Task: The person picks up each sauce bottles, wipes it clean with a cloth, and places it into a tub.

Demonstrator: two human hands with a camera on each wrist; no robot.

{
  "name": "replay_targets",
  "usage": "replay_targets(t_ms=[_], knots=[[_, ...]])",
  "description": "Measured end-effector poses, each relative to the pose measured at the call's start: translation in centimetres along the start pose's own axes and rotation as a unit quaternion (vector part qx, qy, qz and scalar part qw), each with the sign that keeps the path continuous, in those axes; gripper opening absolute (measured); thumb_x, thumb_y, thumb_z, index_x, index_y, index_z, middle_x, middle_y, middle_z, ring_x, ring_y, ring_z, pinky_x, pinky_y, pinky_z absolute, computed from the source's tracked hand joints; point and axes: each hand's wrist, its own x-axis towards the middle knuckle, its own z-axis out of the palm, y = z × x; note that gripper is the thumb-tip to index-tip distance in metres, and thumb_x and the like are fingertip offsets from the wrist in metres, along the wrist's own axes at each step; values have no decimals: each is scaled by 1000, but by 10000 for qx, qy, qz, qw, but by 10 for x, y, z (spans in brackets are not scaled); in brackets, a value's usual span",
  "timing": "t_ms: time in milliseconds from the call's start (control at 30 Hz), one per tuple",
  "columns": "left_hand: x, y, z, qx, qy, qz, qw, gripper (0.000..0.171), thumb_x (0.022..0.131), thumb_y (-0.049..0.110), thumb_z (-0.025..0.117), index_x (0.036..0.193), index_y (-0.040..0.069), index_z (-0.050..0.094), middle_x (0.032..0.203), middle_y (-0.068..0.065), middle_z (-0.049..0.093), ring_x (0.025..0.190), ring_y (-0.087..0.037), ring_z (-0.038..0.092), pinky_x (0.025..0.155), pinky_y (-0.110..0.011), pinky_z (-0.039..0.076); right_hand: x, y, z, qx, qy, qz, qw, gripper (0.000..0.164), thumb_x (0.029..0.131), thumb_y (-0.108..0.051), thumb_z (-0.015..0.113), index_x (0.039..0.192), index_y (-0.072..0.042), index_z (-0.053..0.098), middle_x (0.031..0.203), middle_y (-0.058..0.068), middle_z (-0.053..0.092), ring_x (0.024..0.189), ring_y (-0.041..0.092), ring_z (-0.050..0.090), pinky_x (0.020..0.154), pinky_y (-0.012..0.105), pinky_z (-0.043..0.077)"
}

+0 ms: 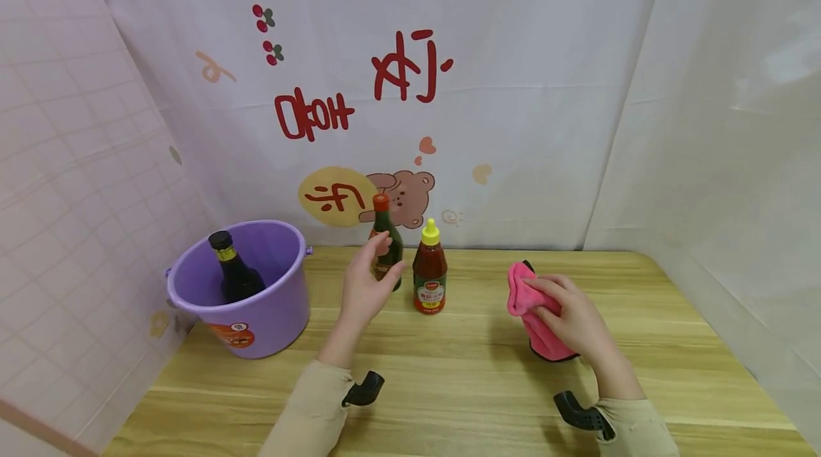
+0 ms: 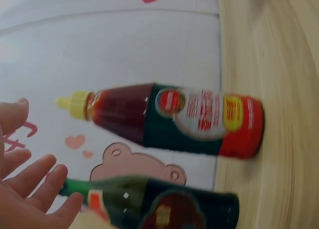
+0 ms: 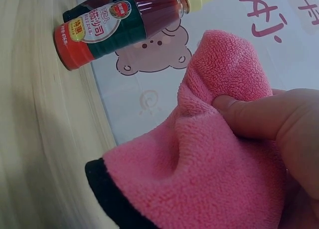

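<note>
My left hand (image 1: 367, 282) reaches toward a green glass bottle with a red cap (image 1: 393, 247), overlapping it in the head view. Its fingers are spread and loosely bent near the bottle's neck, holding nothing. Just right of that bottle stands a ketchup bottle (image 1: 430, 282) with a yellow nozzle cap, upright on the table. A pink cloth with black edging (image 1: 545, 332) is pinched between the thumb and fingers of my right hand (image 1: 580, 318), over the table's right side. In the right wrist view, the thumb presses into the folded fleecy cloth (image 3: 199, 159).
At the left of the wooden table (image 1: 462, 386) stands a purple bucket (image 1: 291, 300). A dark bottle with a black cap (image 1: 237, 275) leans inside it. Behind the table hangs a white printed curtain (image 1: 526, 122), with another patterned sheet (image 1: 77, 193) along the left.
</note>
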Motion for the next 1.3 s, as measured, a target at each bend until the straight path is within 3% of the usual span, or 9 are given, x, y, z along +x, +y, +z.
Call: replay_targets(t_ms=[267, 467, 867, 1133, 1300], knots=[[13, 5, 31, -327, -239, -602, 9974, 54, 88, 19, 77, 136, 6, 55, 127, -14, 63, 113, -30, 59, 96, -50, 47, 2, 2, 2, 6, 57, -71, 10000, 53, 73, 11, 81, 122, -6, 68, 115, 13, 61, 100, 33, 64, 79, 53, 52], [23, 6, 45, -407, -429, -891, 9943, 56, 89, 20, 77, 138, 6, 54, 129, -13, 61, 115, -31, 58, 97, -51, 46, 2, 1, 3, 12, 59, -39, 10000, 53, 73, 10, 81, 121, -6, 69, 115, 14, 61, 100, 33, 64, 80, 53, 52], [34, 5, 59, -466, -695, -1535, 9846, 52, 91, 22, 75, 138, 12, 55, 125, -9, 64, 117, -27, 59, 98, -47, 46, 0, 2, 3, 27, -24, 37, 10000, 52, 74, 10, 80, 123, -5, 68, 116, 14, 61, 101, 34, 63, 81, 54, 51], [37, 4, 64, -637, -546, -1687, 9821, 43, 91, 16, 73, 133, 15, 62, 116, -7, 67, 107, -24, 63, 87, -41, 54, 0, 4, 3, 5, -2, 19, 10000, 51, 74, 9, 80, 122, -4, 68, 116, 15, 60, 101, 35, 63, 81, 54, 51], [35, 7, 63, -756, -499, -1700, 9813, 39, 90, 13, 74, 128, 12, 65, 115, -9, 67, 105, -25, 63, 87, -41, 54, -1, 5, 1, -11, 25, -15, 10000, 51, 74, 9, 80, 121, -4, 68, 115, 15, 60, 100, 35, 63, 80, 54, 52]])
